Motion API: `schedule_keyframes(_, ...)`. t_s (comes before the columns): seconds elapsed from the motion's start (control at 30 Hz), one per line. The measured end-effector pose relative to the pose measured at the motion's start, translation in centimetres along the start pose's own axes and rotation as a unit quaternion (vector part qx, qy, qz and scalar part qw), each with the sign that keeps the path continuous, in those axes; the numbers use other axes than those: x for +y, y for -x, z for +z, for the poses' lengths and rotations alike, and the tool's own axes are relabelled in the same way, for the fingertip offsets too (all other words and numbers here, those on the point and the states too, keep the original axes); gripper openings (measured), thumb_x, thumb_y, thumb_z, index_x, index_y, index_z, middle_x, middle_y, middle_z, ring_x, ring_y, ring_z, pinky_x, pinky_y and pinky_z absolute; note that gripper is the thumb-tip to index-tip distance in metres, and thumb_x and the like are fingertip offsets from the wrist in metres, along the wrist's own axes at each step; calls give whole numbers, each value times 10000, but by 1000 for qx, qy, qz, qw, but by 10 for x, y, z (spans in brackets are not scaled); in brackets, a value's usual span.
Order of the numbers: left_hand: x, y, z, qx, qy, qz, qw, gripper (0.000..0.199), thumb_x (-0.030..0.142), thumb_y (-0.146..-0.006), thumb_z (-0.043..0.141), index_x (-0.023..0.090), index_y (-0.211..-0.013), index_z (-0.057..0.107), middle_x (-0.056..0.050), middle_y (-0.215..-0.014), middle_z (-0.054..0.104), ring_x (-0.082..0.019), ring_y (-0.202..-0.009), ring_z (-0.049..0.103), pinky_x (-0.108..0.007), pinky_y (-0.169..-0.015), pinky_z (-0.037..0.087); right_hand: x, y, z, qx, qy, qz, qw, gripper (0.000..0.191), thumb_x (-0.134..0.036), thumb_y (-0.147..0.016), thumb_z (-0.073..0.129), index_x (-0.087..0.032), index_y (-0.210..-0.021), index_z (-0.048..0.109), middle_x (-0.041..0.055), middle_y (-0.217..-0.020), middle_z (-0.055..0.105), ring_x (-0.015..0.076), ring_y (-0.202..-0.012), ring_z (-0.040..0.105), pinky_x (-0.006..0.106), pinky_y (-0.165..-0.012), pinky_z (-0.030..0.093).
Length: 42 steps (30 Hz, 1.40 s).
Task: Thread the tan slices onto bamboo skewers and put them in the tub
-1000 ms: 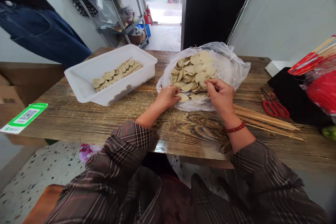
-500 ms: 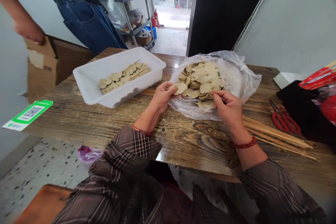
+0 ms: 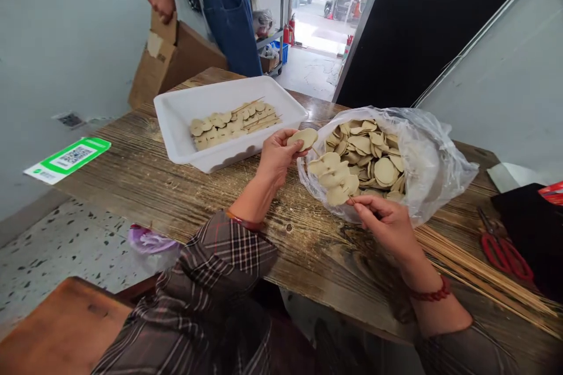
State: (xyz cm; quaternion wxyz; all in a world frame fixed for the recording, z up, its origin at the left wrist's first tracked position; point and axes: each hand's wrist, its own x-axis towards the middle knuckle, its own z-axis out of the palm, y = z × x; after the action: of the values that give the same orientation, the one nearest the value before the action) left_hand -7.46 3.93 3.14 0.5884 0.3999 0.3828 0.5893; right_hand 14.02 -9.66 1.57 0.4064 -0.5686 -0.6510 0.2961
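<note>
Pinched in my left hand is a flat beige slice, held between the tub and the bag. My right hand grips the lower end of a thin skewer, which carries several beige slices threaded in a row. The skewer's tip points toward the slice in my left hand. Behind it, a clear plastic bag lies open, filled with loose slices. Loaded skewers rest inside the white tub at the left.
Bare wooden skewers and red-handled scissors lie on the wooden table at the right. A green-edged card is at the left edge. Beyond the table, a person holds a cardboard box.
The view has shifted, so the table items appear turned. The loaded skewer has come up from the pile into plain sight, and the left hand's slice is raised near its tip.
</note>
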Motion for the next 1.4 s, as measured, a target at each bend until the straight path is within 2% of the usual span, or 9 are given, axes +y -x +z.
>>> schedule_keyframes(0.23, 1, 1, 0, 14, -45, 43, 998, 204, 142, -652, 702, 138, -848, 645, 8, -746, 654, -76, -621, 552, -197, -565, 440, 0, 2, 1, -2, 17, 12, 1000, 205, -336, -857, 583, -229, -906, 751, 8, -617, 662, 146, -474, 522, 271, -447, 390)
schedule_keyframes(0.37, 1, 1, 1, 13, -56, 37, 998, 181, 186, -671, 692, 145, -839, 639, -6, -773, 665, -87, -646, 558, -209, -588, 442, 1, 1, 1, 2, 19, 16, 1000, 207, -334, -860, 583, -227, -919, 749, 16, -651, 680, 150, -490, 535, 273, -453, 391)
schedule_keyframes(0.53, 2, 3, 1, 5, -45, 41, 998, 169, 194, -672, 689, 144, -823, 632, -9, -786, 664, -93, -673, 569, -220, -622, 461, 2, -1, 2, 9, 25, 17, 1000, 221, -335, -858, 578, -209, -921, 749, 5, -596, 644, 143, -477, 520, 262, -448, 382)
schedule_keyframes(0.7, 3, 3, 2, -3, -36, 49, 998, 159, 201, -650, 707, 146, -786, 646, 8, -728, 642, -85, -645, 546, -211, -601, 446, 2, 0, 1, 5, 31, 16, 999, 240, -329, -857, 571, -187, -929, 751, 20, -647, 672, 134, -496, 518, 252, -459, 386)
schedule_keyframes(1.03, -1, 2, 3, -8, -113, 107, 988, 100, 192, -653, 707, 156, -745, 688, 5, -699, 639, -82, -623, 494, -211, -593, 390, 4, -2, 2, 6, 53, 4, 999, 258, -315, -862, 557, -169, -937, 756, 31, -676, 695, 130, -513, 531, 243, -463, 377)
schedule_keyframes(1.2, -3, 4, 5, -38, -118, 95, 988, 140, 225, -646, 728, 144, -750, 683, 4, -696, 635, -83, -619, 492, -215, -602, 384, 4, -4, 2, 16, 55, -10, 998, 257, -308, -860, 557, -158, -916, 758, 30, -662, 692, 124, -504, 534, 241, -467, 381)
schedule_keyframes(1.4, -4, 6, 6, -56, -73, 65, 994, 173, 222, -617, 757, 135, -738, 670, 6, -701, 627, -80, -635, 508, -206, -611, 395, 6, -4, 1, 25, 52, -21, 998, 249, -308, -857, 567, -160, -911, 759, 41, -709, 716, 123, -511, 545, 241, -475, 399)
